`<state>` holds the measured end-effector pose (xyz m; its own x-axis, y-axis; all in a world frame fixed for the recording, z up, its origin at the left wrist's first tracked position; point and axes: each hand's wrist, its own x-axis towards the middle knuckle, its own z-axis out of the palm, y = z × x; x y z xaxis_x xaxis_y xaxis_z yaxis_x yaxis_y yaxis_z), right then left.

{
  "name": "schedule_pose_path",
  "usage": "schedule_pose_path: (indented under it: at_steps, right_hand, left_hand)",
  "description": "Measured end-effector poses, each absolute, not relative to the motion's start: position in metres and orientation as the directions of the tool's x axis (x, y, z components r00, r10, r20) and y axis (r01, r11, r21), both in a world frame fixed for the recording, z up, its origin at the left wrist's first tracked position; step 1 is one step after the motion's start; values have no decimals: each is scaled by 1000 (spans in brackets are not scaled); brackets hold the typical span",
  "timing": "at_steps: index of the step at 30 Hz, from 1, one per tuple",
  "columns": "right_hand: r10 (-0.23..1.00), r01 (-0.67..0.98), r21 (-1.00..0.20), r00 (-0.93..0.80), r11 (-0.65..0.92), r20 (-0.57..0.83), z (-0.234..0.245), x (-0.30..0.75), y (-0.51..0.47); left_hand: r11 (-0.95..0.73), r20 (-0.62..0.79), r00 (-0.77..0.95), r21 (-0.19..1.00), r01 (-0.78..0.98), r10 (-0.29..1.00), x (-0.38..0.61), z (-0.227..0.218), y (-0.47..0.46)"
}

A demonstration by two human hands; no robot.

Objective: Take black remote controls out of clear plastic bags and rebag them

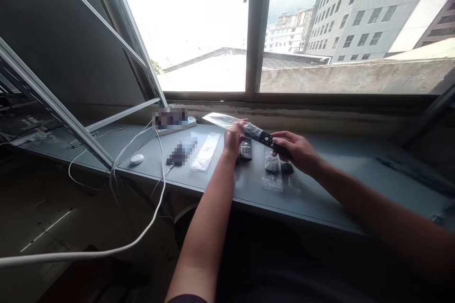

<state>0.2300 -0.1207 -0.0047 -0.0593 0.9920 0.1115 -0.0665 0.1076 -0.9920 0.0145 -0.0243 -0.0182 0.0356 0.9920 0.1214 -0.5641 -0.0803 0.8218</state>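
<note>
A black remote control (266, 139) is held above the table, its upper end inside a clear plastic bag (220, 120). My left hand (235, 136) is closed around the bag near the remote's covered end. My right hand (296, 149) grips the bare lower end of the remote, with thumb and fingers on its sides. Beneath them, a second remote control (246, 150) with many buttons lies on the table. Under my right hand is a small clear bag (272, 182), beside a dark rounded object (286, 168) whose kind I cannot make out.
A flat clear bag (206, 151) lies left of my left forearm on the grey table (320, 199). Further left are a blurred-out device (181, 151), a white round case (137, 159), a power strip (177, 125) and white cables (161, 189). A metal rack (53, 99) stands at left.
</note>
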Motion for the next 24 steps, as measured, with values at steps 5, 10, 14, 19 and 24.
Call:
schedule_pose_path:
  at_steps: [5,10,14,19,24]
  right_hand:
    - [981,-39,-982,-65,183,185,-7,225,-122]
    - [980,5,-982,-72,188,188,-9,225,-122]
    - [987,44,-989,-81,142,138,-10,230,-119]
    - [991,75,-989,-62,125,121,-12,231,-119]
    - [989,36,-989,-30,144,142,-11,225,-123]
  left_hand:
    - [-73,167,170,888,-455,971,20,-18,-34]
    - [-123,206,167,905,-407,964,22,-22,-30]
    - [-227,246,-18,862,-453,969,20,-24,-21]
    - [-172,184,-17,880,-442,983,18,-26,-19]
    - [-136,187,120,929,-344,975,20,-26,-26]
